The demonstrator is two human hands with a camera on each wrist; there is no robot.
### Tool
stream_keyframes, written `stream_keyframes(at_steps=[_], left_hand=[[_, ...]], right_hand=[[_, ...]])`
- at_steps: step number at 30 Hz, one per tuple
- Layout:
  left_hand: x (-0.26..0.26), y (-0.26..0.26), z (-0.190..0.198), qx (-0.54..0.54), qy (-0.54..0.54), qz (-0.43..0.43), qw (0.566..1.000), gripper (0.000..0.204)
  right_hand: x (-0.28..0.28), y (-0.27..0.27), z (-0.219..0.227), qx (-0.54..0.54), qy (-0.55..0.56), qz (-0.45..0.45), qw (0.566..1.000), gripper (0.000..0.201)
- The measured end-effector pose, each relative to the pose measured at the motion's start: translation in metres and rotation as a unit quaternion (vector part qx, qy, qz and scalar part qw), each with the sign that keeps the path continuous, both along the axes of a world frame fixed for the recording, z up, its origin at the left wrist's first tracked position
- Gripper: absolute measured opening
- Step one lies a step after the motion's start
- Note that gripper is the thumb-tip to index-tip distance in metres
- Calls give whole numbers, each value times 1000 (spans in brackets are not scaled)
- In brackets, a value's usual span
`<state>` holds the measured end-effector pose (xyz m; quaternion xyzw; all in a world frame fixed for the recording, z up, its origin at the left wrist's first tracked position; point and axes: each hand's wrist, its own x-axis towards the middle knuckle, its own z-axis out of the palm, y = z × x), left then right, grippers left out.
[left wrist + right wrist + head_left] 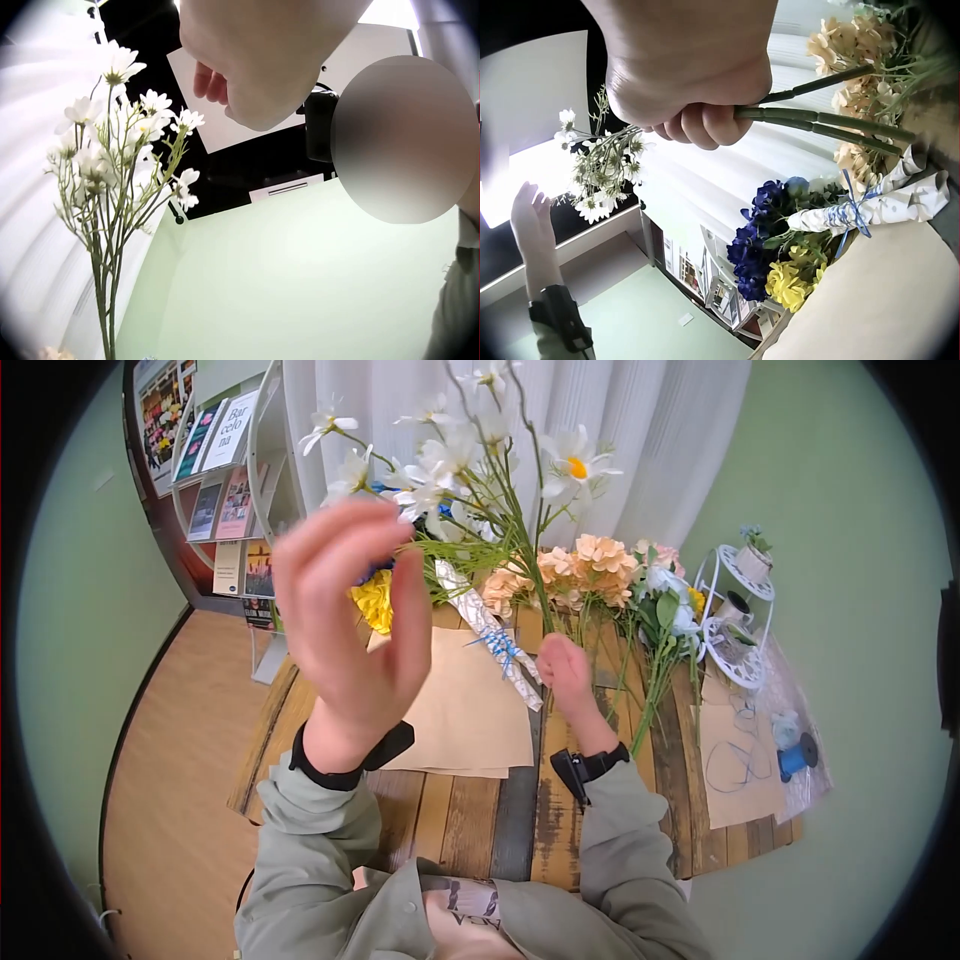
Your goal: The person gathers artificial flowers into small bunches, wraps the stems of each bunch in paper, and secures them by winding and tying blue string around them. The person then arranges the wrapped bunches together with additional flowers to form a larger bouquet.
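Observation:
My right hand [567,672] grips a bunch of long green stems [810,120] that carry white daisies [445,465]. The bunch stands upright over the table, with the stem ends sticking out below the fist. My left hand [350,600] is raised to the left of the blossoms, its fingers loosely bent and nothing held in them. In the right wrist view that hand [534,225] shows near the daisies [604,180], apart from the fist. The left wrist view has the daisies [124,135] beside the left hand [247,67], seen from below.
A bouquet wrapped in white paper [490,635] and tied with blue ribbon lies on brown paper sheets [455,720]. Peach flowers [590,570] and pale blue flowers [670,600] lie behind. To the right are a white tiered stand [735,650] and a blue spool [797,757].

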<state>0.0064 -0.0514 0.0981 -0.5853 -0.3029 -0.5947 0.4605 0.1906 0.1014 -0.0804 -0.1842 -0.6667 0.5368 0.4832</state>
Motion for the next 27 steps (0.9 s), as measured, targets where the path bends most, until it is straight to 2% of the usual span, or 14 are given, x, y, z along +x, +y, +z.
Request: stream_keyframes(at_steps=[1,3,7,9,13,15,16,17,18,19,21,22,25,27], left_hand=[[3,0,5,2,-2,-2,1000,34],[12,2,13,-92,-138,-108,980,35],[16,13,9,-208,-173,-129,954,40],[16,21,2,-287,-190,-263,901,39],[17,25,-17,-279,-176,-265,906,34],[25,23,-24,-290,-188,-286,894,38],[28,27,-30,-266,-183,-381,866,44],[30,29,-34,-240,-176,-472,830,50],[28,27,-34,-247,-135,-470,837,47],[26,25,-33,-250,-136,-467,837,47],[21,24,-29,-263,-230,-587,730,33],[22,24,-23,-265,-250,-572,735,22],[12,21,-9,-382,-270,-468,750,18],[9,26,-10,-379,-298,-452,750,17]], right_hand=[[0,2,-3,2,-2,-2,1000,37],[1,4,-7,-57,38,62,996,37],[-1,-1,-7,-42,36,73,996,37],[-2,-2,-8,-46,40,84,995,35],[-6,-4,-3,-65,52,78,993,35],[-9,-7,1,-29,54,16,998,35],[-9,-9,3,-31,56,15,998,35],[-9,-11,5,23,21,-53,998,36],[-10,-11,5,76,-15,-120,990,37],[-10,-10,3,73,-13,-119,990,37],[-9,-6,-1,162,-51,-208,963,37],[-10,-10,5,182,-47,-223,957,36],[-11,-13,9,215,-62,-239,945,36],[-11,-16,10,211,-70,-234,946,36]])
